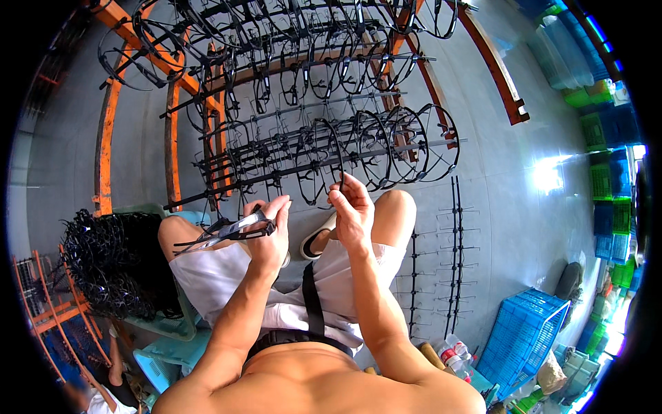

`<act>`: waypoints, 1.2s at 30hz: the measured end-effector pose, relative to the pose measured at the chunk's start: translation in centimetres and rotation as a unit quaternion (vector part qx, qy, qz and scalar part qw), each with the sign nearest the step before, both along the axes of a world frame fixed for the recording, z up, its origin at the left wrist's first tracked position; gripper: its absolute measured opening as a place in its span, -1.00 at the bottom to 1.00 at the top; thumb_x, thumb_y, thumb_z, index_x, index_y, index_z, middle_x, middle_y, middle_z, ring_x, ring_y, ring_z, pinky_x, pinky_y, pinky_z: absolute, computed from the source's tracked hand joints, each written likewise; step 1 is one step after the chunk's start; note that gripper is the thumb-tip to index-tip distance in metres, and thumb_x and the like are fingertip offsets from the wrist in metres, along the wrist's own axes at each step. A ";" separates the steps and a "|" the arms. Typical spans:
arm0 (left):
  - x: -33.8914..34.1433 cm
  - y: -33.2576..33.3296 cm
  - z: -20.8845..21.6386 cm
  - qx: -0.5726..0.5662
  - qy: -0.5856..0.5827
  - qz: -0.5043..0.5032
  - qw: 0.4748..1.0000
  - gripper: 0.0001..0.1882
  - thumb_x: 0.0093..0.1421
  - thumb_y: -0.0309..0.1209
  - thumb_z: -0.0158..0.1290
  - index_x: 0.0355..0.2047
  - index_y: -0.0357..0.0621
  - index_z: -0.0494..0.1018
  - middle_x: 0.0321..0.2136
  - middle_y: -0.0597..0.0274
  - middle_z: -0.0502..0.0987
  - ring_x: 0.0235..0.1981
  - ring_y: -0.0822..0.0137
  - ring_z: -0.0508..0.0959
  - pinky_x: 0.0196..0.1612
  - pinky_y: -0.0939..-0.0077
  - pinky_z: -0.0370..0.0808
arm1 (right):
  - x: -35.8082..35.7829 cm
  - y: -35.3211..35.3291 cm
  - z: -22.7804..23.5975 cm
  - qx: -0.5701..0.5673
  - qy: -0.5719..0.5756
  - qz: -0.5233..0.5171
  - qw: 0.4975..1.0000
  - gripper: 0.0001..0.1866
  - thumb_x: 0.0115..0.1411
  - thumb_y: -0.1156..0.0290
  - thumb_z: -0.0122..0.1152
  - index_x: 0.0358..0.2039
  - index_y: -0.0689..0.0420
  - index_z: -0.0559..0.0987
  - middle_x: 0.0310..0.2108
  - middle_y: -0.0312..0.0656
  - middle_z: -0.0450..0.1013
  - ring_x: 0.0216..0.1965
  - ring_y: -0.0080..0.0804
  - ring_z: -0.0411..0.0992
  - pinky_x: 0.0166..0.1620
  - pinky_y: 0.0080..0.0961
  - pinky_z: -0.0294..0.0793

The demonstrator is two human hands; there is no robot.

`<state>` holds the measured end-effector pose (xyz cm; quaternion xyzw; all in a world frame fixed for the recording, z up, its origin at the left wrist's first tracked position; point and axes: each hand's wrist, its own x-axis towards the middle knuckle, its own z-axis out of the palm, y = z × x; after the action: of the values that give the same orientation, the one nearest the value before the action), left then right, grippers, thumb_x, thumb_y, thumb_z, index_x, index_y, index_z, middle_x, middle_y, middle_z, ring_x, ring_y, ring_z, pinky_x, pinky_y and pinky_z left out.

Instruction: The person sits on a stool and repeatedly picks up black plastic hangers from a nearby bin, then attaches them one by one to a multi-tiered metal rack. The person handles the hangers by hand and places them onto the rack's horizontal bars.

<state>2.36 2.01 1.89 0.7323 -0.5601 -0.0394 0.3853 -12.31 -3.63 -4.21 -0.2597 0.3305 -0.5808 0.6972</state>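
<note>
My left hand (270, 238) is closed around a small bunch of glossy black plastic frames (238, 226) with thin prongs, held over my left thigh. Thumb and fingertips of my right hand (355, 215) pinch the lower end of a thin black curved frame (340, 165). That frame stands at a dark hanging rod (296, 170) fitted with wire hooks, where more curved black frames sit to the right. Whether the pinched frame is hooked on the rod I cannot tell.
An orange metal rack (105, 148) carries several rods of black frames ahead. At my left stands a pale green crate (185, 324) heaped with black frames (103, 269). Hooked rods (455, 269) lie on the floor at right, near a blue crate (527, 334). Another person (114, 379) is at lower left.
</note>
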 end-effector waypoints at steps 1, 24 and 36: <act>0.0 0.0 0.1 0.004 0.006 0.001 1.000 -0.90 0.08 -0.48 0.20 -0.34 -0.13 0.58 -0.58 0.16 0.43 -0.45 0.19 0.42 -0.38 0.34 0.39 | -0.1 0.0 -0.2 0.003 0.003 -0.003 1.000 -0.56 0.15 0.62 0.22 0.06 0.22 0.40 -0.19 -0.26 0.46 -0.20 -0.61 0.39 -0.13 -0.64 0.42; 2.7 6.6 5.8 -0.006 0.113 -0.308 0.945 -0.45 0.22 -0.38 0.01 0.20 -0.20 0.17 0.21 -0.15 0.11 0.22 -0.16 0.12 0.23 0.00 0.11 | 3.3 8.2 10.7 0.185 -0.052 0.304 0.933 -0.64 0.30 0.21 0.10 -0.03 0.18 0.41 -0.21 -0.30 0.39 -0.17 -0.58 0.35 -0.10 -0.60 0.36; 4.4 7.9 3.7 -0.105 -0.037 -0.264 0.958 -0.47 -0.16 -0.39 0.37 -0.12 0.17 0.48 -0.44 0.35 0.30 -0.39 0.27 0.37 -0.34 0.43 0.38 | 2.8 7.1 13.3 0.261 -0.123 0.237 0.928 -0.62 0.27 0.49 0.04 0.08 0.09 0.24 -0.28 -0.23 0.41 -0.37 -0.40 0.45 -0.46 -0.45 0.55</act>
<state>6.79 9.92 5.58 0.5144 -0.7484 -0.0539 0.4152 -9.55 3.50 9.05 -0.0657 0.3110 -0.3191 0.8928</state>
